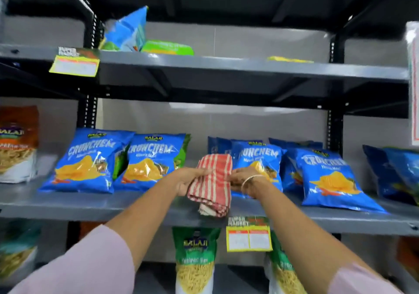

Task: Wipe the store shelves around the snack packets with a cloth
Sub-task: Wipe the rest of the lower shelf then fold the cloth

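Grey metal store shelf (pixel 68 205) between blue snack packets (pixel 84 160), folded striped cloth (pixel 212 186) soft, light and floppy, gripped at its sides by left hand (pixel 189 180) and right hand (pixel 243 179), best bunched midway.

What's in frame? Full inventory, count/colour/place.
Cloth: 1, red-white striped, folded, middle shelf gap.
Crunchem packets: at least 4 fronts, blue, middle shelf; more behind, count unclear.
Orange packet: 1, far left.
Green packets: 2, lower shelf.
Top-shelf packets: blue and green, blurred.
Price tags: 2, yellow, shelf edges.
Bangle: 1, right wrist.
Left hand: grips cloth.
Right hand: grips cloth.
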The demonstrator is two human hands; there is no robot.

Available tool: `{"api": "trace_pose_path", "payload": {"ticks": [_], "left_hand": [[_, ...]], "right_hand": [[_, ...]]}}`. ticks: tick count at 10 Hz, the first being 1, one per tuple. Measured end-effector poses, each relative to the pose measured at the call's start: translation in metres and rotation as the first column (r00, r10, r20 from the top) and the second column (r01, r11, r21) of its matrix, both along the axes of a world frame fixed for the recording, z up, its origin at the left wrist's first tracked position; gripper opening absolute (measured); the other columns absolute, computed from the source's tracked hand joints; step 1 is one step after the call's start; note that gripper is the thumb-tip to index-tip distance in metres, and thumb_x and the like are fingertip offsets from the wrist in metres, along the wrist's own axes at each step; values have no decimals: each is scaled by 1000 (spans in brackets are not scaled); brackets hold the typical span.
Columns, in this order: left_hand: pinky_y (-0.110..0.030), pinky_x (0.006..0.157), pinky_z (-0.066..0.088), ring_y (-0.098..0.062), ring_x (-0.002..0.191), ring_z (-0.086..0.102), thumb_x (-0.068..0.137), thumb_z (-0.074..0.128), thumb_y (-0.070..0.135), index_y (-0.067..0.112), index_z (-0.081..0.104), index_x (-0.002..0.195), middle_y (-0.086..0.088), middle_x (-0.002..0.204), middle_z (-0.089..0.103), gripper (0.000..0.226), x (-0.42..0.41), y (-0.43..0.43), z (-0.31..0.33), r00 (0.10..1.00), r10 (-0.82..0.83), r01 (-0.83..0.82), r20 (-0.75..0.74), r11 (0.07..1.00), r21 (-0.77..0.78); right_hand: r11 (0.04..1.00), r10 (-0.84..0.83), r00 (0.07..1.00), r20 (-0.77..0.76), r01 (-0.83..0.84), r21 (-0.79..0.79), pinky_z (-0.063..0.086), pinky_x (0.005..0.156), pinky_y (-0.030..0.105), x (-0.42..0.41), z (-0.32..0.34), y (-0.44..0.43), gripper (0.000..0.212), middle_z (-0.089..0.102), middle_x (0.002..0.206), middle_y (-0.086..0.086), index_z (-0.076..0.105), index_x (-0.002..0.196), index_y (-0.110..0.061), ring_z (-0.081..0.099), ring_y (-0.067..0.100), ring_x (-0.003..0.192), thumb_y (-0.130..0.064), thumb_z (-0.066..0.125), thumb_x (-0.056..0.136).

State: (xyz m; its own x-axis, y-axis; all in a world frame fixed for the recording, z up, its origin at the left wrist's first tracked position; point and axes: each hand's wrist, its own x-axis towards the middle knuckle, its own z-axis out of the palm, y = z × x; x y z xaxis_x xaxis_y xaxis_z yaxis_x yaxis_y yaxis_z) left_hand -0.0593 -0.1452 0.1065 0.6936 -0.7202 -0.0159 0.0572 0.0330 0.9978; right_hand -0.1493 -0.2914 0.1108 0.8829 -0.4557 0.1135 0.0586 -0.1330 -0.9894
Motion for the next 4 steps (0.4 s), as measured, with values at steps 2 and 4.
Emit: {"api": "trace_pose_path", "payload": {"ticks": [2,4], "left_hand": [[-38,72,52,-27,74,63,83,68,-2,-12,51,112,-18,84,64,35,41,-18,-20,919,340,-367,198,923,118],[-24,93,40,-23,121,50,86,67,29,0,47,127,-11,133,52,54,27,-22,-24,662,213,-649,718,643,407]], "right_hand": [[803,-355,923,-147,220,-553,44,73,29,69,-16,-9,29,55,91,13,47,65,-14,53,19,87,-21,61,89],[642,-431,900,-59,261,-721,45,99,35,81,-35,0,32,62,126,23,58,120,5,57,35,122,-5,45,93]]}}
